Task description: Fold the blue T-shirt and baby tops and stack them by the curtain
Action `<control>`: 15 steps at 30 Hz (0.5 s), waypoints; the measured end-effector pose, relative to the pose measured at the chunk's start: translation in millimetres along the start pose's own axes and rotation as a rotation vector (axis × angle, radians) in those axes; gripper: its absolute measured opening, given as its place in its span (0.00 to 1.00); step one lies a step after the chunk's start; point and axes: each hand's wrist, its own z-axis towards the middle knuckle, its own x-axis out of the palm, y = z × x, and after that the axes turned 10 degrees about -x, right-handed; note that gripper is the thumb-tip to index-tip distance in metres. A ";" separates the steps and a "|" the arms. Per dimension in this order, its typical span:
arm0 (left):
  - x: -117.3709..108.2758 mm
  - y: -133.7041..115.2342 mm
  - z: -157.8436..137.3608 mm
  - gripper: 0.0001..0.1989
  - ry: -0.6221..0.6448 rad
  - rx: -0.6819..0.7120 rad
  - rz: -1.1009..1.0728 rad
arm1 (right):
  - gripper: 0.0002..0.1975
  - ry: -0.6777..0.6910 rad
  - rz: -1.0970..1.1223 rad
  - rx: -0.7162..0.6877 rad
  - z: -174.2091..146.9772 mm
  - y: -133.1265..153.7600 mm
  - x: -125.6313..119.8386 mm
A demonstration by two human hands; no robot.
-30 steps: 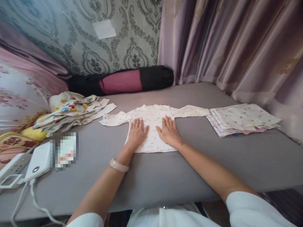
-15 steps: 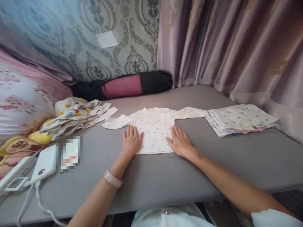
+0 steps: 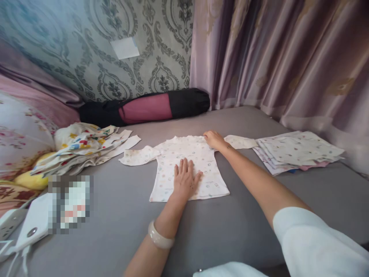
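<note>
A small long-sleeved white shirt (image 3: 165, 175) with a tiny print lies spread on the grey bed sheet, its collar toward the wall and both sleeves out sideways. My left hand (image 3: 185, 180) rests flat on the lower middle of the shirt, fingers stretched out. At the shoulder by the right sleeve, my right hand (image 3: 215, 140) is closed, its curled fingers gripping the shirt's edge. The fingertips of that hand are partly hidden.
Folded clothes (image 3: 300, 150) are stacked at the right, touching the sleeve's end. Loose printed clothes (image 3: 83, 148) lie at the left. A white power bank (image 3: 37, 219) with cables and a power strip (image 3: 13, 223) sit front left. A black and pink bag (image 3: 147, 107) lies along the wall.
My left hand has moved right, from the shirt's side onto its middle. My right hand has gone from the lower side up to the shoulder and closed there. The shirt's hem now spreads wider.
</note>
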 end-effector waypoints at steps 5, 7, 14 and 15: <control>7.3 4.3 -1.9 0.40 -0.094 -0.068 0.026 | 0.12 0.083 -0.029 0.037 28.3 -13.8 27.1; 9.6 4.1 -1.5 0.41 -0.124 -0.074 0.034 | 0.10 0.107 -0.030 0.031 34.9 -20.5 31.8; 15.0 2.2 -1.8 0.41 -0.152 -0.069 0.034 | 0.15 0.076 -0.042 0.117 45.2 -28.1 37.8; 14.6 1.9 -1.9 0.41 -0.152 -0.068 0.030 | 0.15 0.080 -0.059 0.124 45.7 -25.6 38.8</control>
